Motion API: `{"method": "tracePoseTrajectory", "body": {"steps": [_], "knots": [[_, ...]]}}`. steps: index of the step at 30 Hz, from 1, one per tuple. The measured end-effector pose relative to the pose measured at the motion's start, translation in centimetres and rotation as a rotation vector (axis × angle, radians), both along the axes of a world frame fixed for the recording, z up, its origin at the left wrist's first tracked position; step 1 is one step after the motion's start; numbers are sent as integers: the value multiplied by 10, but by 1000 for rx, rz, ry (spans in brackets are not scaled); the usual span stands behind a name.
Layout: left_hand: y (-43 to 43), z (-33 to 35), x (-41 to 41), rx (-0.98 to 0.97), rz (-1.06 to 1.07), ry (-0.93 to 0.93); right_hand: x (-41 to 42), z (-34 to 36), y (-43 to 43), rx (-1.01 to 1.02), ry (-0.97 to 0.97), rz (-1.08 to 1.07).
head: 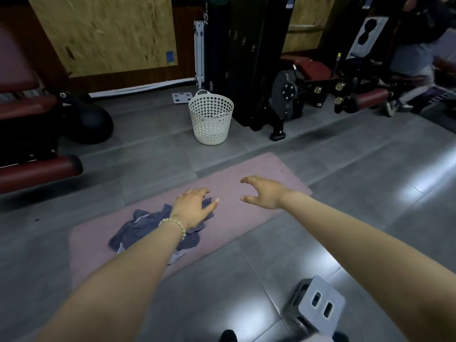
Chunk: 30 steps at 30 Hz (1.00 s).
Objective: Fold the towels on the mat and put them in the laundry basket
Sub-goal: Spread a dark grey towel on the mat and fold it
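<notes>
My left hand (193, 209) lies over the right-hand end of the towel (138, 228); its fingers (197, 192) are spread and fairly straight, gripping nothing; whether the palm presses the cloth or only covers it, I cannot tell. My right hand (265, 193) hangs above bare mat (234, 218), just to the right of the towel and apart from it; its fingers are released, loosely curved, holding nothing. The towel is a crumpled grey-blue heap on the pink mat; its long axis runs along the mat's length, from near-left to far-right; most of it lies beside my left forearm. The left hand is therefore the nearer; the right must travel leftward to reach an edge. Step in hand, as I judge it: find the corners and spread the heap flat before folding. The laundry basket (211, 119) stands on the floor beyond the mat's far end, well apart from both hands.
</notes>
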<state>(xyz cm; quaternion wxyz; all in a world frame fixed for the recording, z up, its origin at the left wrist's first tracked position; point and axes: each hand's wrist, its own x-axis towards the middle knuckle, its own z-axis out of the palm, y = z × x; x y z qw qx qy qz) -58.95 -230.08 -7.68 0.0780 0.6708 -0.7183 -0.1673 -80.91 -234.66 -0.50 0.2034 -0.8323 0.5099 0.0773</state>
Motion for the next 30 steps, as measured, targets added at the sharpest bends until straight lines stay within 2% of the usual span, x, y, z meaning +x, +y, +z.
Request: {"method": "tracePoseTrajectory", "body": {"steps": [11, 18, 25, 30], "knots": [[-46, -5, 26, 93, 212, 15, 52, -21, -114, 23, 36, 242], [-94, -27, 40, 152, 333, -10, 71, -39, -197, 67, -10, 330], [-178, -67, 54, 299, 311, 22, 104, -83, -273, 152, -17, 366], [-217, -84, 78, 266, 332, 55, 139, -110, -305, 203, 2, 352]]}}
